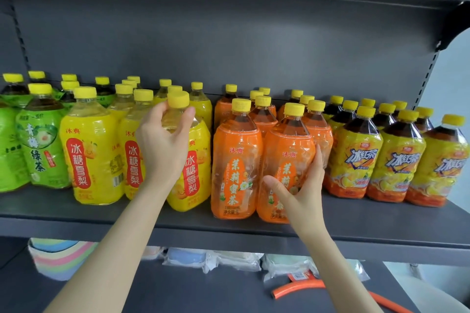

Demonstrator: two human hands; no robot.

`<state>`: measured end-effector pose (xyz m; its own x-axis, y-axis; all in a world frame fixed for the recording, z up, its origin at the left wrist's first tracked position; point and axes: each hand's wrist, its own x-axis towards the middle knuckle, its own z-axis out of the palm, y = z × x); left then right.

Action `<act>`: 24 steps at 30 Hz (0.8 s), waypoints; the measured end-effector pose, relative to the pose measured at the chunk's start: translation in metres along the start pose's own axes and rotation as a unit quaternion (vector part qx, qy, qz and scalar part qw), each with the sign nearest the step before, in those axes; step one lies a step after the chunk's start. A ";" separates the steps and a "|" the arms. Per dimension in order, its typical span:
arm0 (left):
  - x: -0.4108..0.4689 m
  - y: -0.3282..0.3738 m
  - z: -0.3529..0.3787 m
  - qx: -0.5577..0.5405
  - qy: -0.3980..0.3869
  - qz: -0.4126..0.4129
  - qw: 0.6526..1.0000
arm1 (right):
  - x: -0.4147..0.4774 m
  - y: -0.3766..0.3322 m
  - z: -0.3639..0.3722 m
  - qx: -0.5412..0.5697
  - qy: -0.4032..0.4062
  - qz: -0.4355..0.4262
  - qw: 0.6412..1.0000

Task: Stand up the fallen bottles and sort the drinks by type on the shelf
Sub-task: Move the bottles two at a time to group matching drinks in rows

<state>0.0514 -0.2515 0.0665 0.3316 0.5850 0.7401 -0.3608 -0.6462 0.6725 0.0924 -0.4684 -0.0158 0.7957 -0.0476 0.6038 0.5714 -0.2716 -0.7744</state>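
On the dark shelf (178, 221) all bottles stand upright in groups with yellow caps. Green tea bottles (40, 150) are at the far left, then yellow pear drink bottles (89, 157), orange jasmine tea bottles (236, 160) in the middle, and yellow-orange iced tea bottles (353, 157) on the right. My left hand (162, 145) grips the neck and shoulder of a front yellow pear bottle (195, 173). My right hand (302, 185) wraps the lower body of a front orange jasmine bottle (287, 150).
The shelf's back panel is dark grey, with another shelf overhead. On the lower shelf lie stacked pastel bowls (61, 259), plastic-wrapped packs (229, 262) and an orange hose (330, 292). The shelf's right end bracket (432, 63) stands beside the iced tea group.
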 end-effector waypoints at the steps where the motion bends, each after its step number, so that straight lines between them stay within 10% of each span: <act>1: 0.001 -0.003 -0.002 0.010 -0.001 0.003 1.000 | 0.000 0.000 0.000 0.000 -0.001 -0.001 1.000; 24: 0.035 -0.033 0.005 0.155 -0.083 0.042 0.983 | -0.001 0.002 0.002 -0.002 0.004 -0.005 1.000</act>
<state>0.0788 -0.2121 0.0706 0.4595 0.4507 0.7653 -0.1191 -0.8226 0.5560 0.0932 -0.4666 -0.0180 0.7882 -0.0525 0.6132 0.5787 -0.2756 -0.7675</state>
